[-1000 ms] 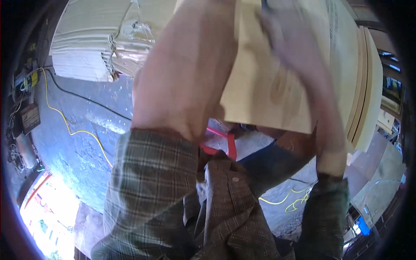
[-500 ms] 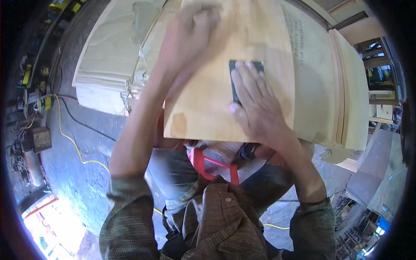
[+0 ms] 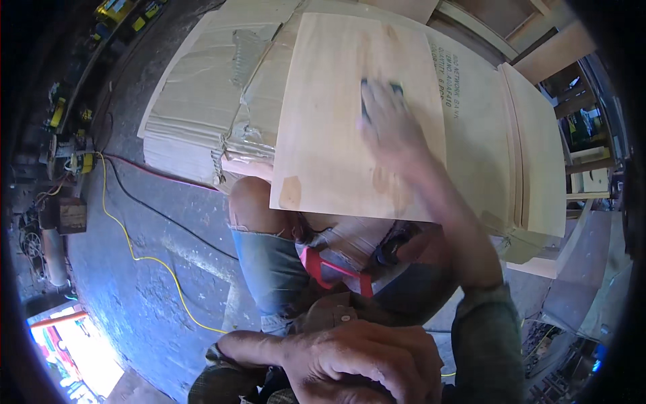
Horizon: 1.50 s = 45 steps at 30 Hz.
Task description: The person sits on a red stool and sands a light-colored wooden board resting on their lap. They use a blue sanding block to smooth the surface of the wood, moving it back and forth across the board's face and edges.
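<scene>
A flat pale wooden board (image 3: 330, 121) lies before me, with brownish patches on its surface. My right hand (image 3: 390, 124) presses a dark piece of sandpaper (image 3: 365, 108) against it, right of the middle; the hand is slightly blurred and covers most of the sheet. Close to the camera, at the lower edge, my left hand (image 3: 367, 360) is raised with its fingers curled in. Its fingertips are hidden, so whether anything is in it does not show.
Under the board are large cardboard packages (image 3: 195, 94), with more thin panels (image 3: 531, 148) on the right. A yellow cable (image 3: 145, 258) and a dark cord (image 3: 161, 214) cross the floor at left. Beneath the board's near edge shows a red frame-like piece (image 3: 336, 269) between my legs.
My left hand has come back from above the board's far left to close in front of me. My right hand and the sandpaper have slid a little farther up the board.
</scene>
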Tool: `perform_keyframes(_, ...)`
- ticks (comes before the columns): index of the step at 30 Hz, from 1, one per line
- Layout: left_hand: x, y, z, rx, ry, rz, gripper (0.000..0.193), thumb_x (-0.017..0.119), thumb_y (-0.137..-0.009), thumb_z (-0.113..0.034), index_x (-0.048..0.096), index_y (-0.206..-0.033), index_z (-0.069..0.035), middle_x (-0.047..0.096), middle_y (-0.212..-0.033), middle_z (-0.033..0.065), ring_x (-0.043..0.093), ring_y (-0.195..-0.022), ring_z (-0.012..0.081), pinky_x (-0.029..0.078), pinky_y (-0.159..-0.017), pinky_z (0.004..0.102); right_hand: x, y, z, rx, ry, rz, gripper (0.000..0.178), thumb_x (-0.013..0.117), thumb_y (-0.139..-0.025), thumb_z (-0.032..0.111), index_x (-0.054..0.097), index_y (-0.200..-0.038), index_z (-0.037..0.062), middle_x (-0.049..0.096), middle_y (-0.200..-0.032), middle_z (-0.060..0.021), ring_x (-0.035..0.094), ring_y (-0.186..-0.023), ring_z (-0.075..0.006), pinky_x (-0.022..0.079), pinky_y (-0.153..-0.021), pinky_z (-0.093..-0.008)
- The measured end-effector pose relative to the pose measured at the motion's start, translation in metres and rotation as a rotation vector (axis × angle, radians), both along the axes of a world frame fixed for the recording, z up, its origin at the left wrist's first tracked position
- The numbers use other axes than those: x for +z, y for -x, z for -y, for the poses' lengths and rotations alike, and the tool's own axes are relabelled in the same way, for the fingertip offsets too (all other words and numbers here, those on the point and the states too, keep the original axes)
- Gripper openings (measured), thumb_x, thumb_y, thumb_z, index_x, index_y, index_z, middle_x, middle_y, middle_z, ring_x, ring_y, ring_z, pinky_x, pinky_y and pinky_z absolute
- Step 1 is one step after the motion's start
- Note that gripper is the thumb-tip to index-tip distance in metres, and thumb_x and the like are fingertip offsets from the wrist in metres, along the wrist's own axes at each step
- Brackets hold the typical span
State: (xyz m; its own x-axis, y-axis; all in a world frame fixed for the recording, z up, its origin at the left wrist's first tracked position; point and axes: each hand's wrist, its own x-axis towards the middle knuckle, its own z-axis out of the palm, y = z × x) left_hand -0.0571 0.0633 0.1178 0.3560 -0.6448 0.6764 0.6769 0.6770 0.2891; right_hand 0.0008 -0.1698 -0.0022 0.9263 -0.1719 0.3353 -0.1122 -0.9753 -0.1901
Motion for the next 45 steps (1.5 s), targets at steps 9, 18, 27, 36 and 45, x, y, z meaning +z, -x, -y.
perform_keyframes(9,-0.002,-0.047,0.004,0.131,-0.310,0.167,0.030,0.048,-0.099,-0.024,0.064,-0.083,-0.005,0.062,-0.076,0.0102,0.064,-0.080,0.0301,0.044,-0.080,0.0493,0.012,-0.009,0.047,-0.044,-0.105,-0.188,0.064,0.051,-0.093,0.036,0.039,-0.142,-0.0034,0.036,-0.149,-0.0231,0.032,-0.140,-0.0353,0.029,-0.113,-0.0436)
perform_keyframes(18,-0.021,-0.036,0.029,0.489,-0.051,0.050,0.023,0.061,-0.093,-0.021,0.066,-0.093,0.002,0.063,-0.081,0.0134,0.062,-0.072,0.0255,0.052,-0.068,0.0378,-0.001,-0.016,0.018,0.089,0.020,0.024,0.057,0.052,-0.092,0.029,0.046,-0.137,-0.0034,0.042,-0.145,-0.0215,0.037,-0.137,-0.0372,0.031,-0.113,-0.0446)
perform_keyframes(27,-0.101,-0.283,0.183,1.361,-1.416,0.782,0.037,0.054,-0.088,-0.026,0.065,-0.112,0.000,0.064,-0.115,0.0263,0.061,-0.108,0.0386,0.046,-0.095,0.0448,0.009,-0.084,0.075,0.038,0.190,-0.059,0.040,0.050,-0.094,0.026,0.057,-0.123,-0.0003,0.047,-0.137,-0.0221,0.044,-0.128,-0.0384,0.037,-0.104,-0.0501)
perform_keyframes(36,-0.119,-0.270,0.176,1.490,-1.721,1.178,0.030,0.049,-0.088,-0.019,0.064,-0.109,-0.003,0.062,-0.115,0.0238,0.050,-0.122,0.0399,0.034,-0.107,0.0508,0.022,0.016,-0.017,0.108,0.034,-0.091,0.049,0.054,-0.093,0.025,0.049,-0.135,-0.0012,0.044,-0.144,-0.0198,0.040,-0.135,-0.0357,0.035,-0.109,-0.0469)
perform_keyframes(45,-0.118,-0.265,0.185,1.473,-1.626,1.245,0.035,0.052,-0.084,-0.018,0.062,-0.115,-0.006,0.060,-0.118,0.0204,0.051,-0.121,0.0347,0.034,-0.103,0.0490,0.022,-0.137,0.102,-0.134,0.095,-0.134,0.036,0.047,-0.095,0.023,0.053,-0.123,0.0004,0.050,-0.136,-0.0165,0.046,-0.128,-0.0329,0.038,-0.105,-0.0443)
